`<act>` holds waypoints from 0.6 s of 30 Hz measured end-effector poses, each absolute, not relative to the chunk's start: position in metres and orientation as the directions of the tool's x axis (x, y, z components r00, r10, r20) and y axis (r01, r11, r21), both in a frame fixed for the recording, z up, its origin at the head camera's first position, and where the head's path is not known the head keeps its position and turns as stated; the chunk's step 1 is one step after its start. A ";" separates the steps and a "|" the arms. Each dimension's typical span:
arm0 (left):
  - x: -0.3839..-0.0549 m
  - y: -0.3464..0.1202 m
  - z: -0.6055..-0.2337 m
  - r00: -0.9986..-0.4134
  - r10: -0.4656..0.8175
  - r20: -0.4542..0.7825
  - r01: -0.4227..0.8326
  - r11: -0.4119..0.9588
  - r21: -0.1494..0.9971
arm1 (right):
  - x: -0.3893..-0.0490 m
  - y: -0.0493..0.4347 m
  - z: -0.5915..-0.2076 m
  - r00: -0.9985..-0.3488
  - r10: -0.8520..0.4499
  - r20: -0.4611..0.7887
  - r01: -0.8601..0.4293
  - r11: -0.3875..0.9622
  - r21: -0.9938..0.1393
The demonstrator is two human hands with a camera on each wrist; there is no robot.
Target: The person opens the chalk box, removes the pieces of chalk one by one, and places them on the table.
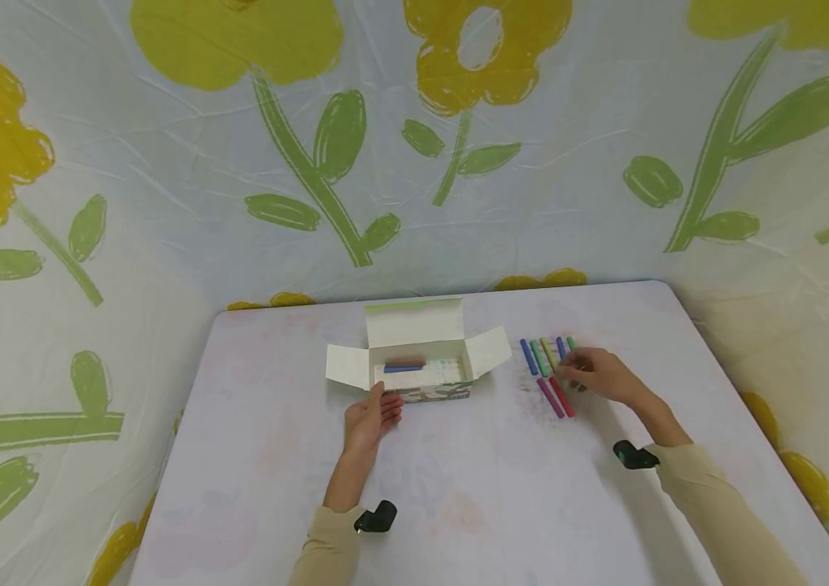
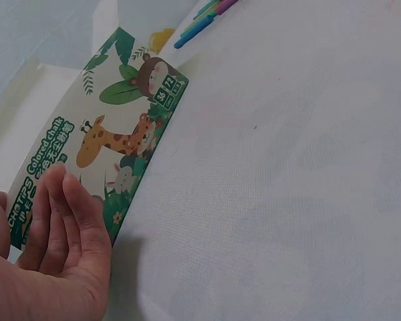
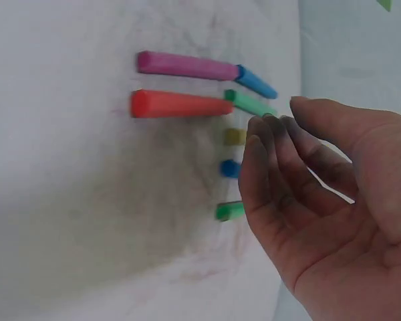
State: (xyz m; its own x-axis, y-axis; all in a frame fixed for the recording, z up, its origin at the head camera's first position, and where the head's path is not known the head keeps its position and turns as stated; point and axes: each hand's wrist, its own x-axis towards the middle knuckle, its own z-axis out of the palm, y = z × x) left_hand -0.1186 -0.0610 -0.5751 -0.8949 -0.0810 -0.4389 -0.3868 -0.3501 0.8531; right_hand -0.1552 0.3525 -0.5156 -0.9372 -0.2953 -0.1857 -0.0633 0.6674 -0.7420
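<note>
A colored chalk box [image 1: 443, 392] with animal pictures stands with its lid and side flaps raised. Inside lie a brown chalk stick [image 1: 405, 363] and a blue one [image 1: 403, 369]. My left hand [image 1: 366, 423] grips the front wall near its left corner, thumb at the rim and fingers along the printed face [image 2: 113, 140]. To the right, my right hand [image 1: 597, 374] hovers over loose chalk, fingers bent, thumb apart, with nothing visible between them. Beneath and beside it lie a red stick [image 3: 180, 104], a purple stick [image 3: 187, 65], and a row of blue, green and yellow ones.
The white table [image 1: 458, 496] has chalk smudges around the loose sticks. A flower-printed cloth [image 1: 531, 195] hangs behind the table's far edge and along both sides. Each wrist wears a small black camera.
</note>
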 end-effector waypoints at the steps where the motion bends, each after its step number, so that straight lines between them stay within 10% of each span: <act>1: -0.119 -0.061 -0.575 -0.896 -0.081 -0.437 -0.384 -0.351 0.854 | -0.157 0.351 -0.512 -0.940 -0.295 -0.171 -0.073 0.665 -0.743; 18: -0.118 -0.062 -0.571 -0.884 -0.074 -0.461 -0.409 -0.351 0.842 | -0.185 0.312 -0.461 -0.962 -0.273 0.016 -0.192 0.633 -0.750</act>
State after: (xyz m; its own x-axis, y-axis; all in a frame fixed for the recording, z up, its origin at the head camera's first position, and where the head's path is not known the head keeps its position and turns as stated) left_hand -0.1182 -0.0617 -0.5713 -0.8844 -0.0743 -0.4608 -0.4093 -0.3511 0.8421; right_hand -0.1852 0.3122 -0.4611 -0.9620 -0.2725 0.0158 -0.1917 0.6333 -0.7498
